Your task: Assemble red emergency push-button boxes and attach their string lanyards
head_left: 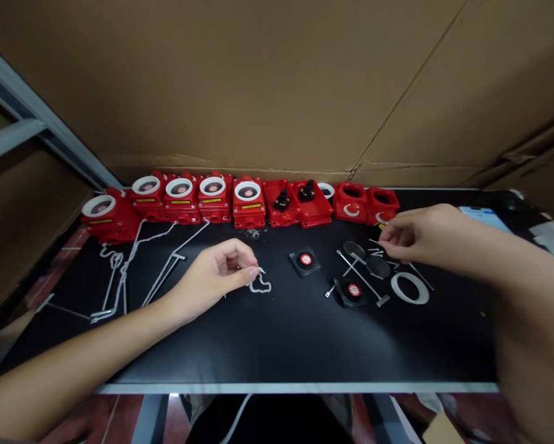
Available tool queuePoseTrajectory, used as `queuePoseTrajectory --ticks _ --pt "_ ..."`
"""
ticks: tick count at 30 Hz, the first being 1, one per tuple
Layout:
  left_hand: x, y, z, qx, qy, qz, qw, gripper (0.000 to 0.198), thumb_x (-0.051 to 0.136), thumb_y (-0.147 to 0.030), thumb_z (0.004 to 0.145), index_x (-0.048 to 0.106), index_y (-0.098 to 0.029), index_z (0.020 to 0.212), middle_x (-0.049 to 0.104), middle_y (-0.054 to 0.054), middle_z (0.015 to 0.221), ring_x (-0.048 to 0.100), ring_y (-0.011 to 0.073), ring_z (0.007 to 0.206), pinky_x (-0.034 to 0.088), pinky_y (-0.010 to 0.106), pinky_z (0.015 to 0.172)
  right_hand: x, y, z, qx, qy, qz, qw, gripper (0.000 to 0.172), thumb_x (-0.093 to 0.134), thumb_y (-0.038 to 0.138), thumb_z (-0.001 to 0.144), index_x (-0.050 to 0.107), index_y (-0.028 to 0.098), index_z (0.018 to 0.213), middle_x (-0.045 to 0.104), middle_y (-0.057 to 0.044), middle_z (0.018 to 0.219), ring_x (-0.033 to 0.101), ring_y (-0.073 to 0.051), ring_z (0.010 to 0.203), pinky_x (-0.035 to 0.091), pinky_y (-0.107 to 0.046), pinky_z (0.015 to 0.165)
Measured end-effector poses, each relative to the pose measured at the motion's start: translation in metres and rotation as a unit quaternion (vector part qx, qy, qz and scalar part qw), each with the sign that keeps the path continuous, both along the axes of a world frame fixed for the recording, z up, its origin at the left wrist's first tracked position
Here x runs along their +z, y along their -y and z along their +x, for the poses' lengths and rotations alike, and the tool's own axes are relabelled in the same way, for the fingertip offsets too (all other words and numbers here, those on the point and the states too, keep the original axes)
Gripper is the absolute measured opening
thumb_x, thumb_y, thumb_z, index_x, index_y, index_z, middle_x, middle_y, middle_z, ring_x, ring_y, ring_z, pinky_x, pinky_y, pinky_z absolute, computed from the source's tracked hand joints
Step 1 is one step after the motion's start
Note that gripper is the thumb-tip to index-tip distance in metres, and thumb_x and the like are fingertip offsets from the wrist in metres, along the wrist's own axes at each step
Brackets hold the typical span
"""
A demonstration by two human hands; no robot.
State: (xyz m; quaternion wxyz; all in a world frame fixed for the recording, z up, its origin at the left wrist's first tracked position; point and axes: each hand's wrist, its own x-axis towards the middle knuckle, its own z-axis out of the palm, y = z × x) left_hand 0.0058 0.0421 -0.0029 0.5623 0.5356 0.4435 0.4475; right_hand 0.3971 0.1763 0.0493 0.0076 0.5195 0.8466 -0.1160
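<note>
Between the thumb and fingers of my left hand (225,268) is pinched the end of a short silvery chain (262,290), which lies in a loop on the black tabletop. My right hand (403,234) is closed in a pinch over a few small screws (375,251); a thin bright piece shows by the fingertips, too small to name. Just below it are two dark round discs (378,267) and a white ring (410,288). A small metal hammer (364,280) and two black square parts with red-and-white centres (305,261) lie between my hands.
Along the back stands a row of red boxes (249,209), several with white rings, others open with black parts inside. Chains and metal rods (119,283) lie at the left. A phone (484,216) rests at the right. Cardboard (258,86) walls the back.
</note>
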Motion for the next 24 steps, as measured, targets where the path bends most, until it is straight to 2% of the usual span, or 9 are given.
queuePoseTrajectory --ticks 3,5,9,12,14,17,19,21,24 --pt "0.002 0.000 0.001 -0.005 -0.010 0.001 1.000 0.024 0.089 -0.029 0.091 0.070 -0.014 0.094 0.071 -0.001 0.084 0.065 0.0103 0.076 0.052 0.023 0.075 0.003 0.007 0.002 0.110 -0.114 0.056 0.986 0.011 0.078 0.027 0.093 0.083 0.022 0.085 0.077 -0.003 0.073 0.072 -0.017 0.060 0.051 -0.031 0.058" --pt "0.003 0.000 0.001 -0.006 -0.014 0.001 1.000 0.024 0.089 -0.028 0.089 0.070 -0.014 0.094 0.070 -0.001 0.084 0.065 0.0106 0.076 0.051 0.023 0.074 0.006 0.013 -0.001 0.149 -0.171 0.063 0.972 0.015 0.077 0.034 0.097 0.082 0.023 0.087 0.077 -0.002 0.074 0.071 -0.015 0.059 0.051 -0.028 0.053" --pt "0.004 0.002 0.003 -0.006 -0.005 0.002 1.000 0.024 0.090 -0.028 0.088 0.070 -0.014 0.093 0.070 -0.001 0.085 0.065 0.0104 0.078 0.051 0.022 0.075 0.011 0.028 -0.022 0.169 -0.273 0.000 0.947 0.024 0.080 0.038 0.102 0.079 0.020 0.086 0.074 -0.002 0.072 0.070 -0.011 0.055 0.054 -0.020 0.051" --pt "0.005 0.004 0.006 -0.001 0.009 0.001 1.000 0.025 0.091 -0.029 0.090 0.071 -0.014 0.093 0.072 0.000 0.085 0.065 0.0096 0.077 0.052 0.021 0.075 0.009 0.042 -0.052 0.192 -0.366 -0.058 0.909 0.023 0.085 0.034 0.100 0.079 0.017 0.087 0.076 -0.003 0.082 0.071 -0.009 0.057 0.058 -0.016 0.053" --pt "0.006 0.006 0.007 0.008 0.020 0.003 1.000 0.025 0.092 -0.028 0.091 0.071 -0.014 0.091 0.073 -0.001 0.083 0.065 0.0086 0.076 0.052 0.019 0.075 0.004 0.055 -0.077 0.217 -0.410 -0.058 0.884 0.019 0.083 0.028 0.102 0.078 0.016 0.089 0.076 -0.003 0.088 0.071 -0.007 0.057 0.058 -0.015 0.052" --pt "0.008 0.009 0.009 0.024 0.039 0.009 0.999 0.025 0.094 -0.024 0.091 0.071 -0.014 0.088 0.072 -0.002 0.080 0.066 0.0075 0.074 0.054 0.018 0.075 -0.009 0.078 -0.110 0.277 -0.425 0.038 0.861 0.005 0.081 0.014 0.102 0.079 0.015 0.098 0.077 -0.002 0.090 0.071 -0.005 0.066 0.060 -0.014 0.062" --pt "0.009 0.011 0.009 0.032 0.054 0.010 0.998 0.026 0.094 -0.022 0.090 0.070 -0.014 0.087 0.074 -0.002 0.081 0.068 0.0076 0.074 0.056 0.017 0.075 -0.021 0.092 -0.125 0.303 -0.432 0.119 0.841 0.006 0.080 0.010 0.102 0.077 0.015 0.103 0.078 -0.003 0.094 0.073 -0.006 0.076 0.062 -0.016 0.070" --pt "0.010 0.014 0.011 0.030 0.070 0.002 0.997 0.026 0.094 -0.019 0.089 0.069 -0.014 0.086 0.076 -0.001 0.082 0.070 0.0076 0.074 0.057 0.017 0.076 -0.033 0.102 -0.132 0.316 -0.437 0.182 0.822 0.008 0.080 0.010 0.103 0.074 0.014 0.108 0.078 -0.005 0.098 0.075 -0.009 0.084 0.064 -0.020 0.079" --pt "0.011 0.017 0.014 0.010 0.088 -0.017 0.996 0.024 0.094 -0.015 0.088 0.070 -0.014 0.087 0.080 0.000 0.085 0.074 0.0078 0.076 0.059 0.016 0.076 -0.048 0.109 -0.133 0.325 -0.422 0.229 0.815 0.011 0.079 0.011 0.105 0.073 0.012 0.114 0.079 -0.006 0.102 0.077 -0.010 0.089 0.063 -0.020 0.080"
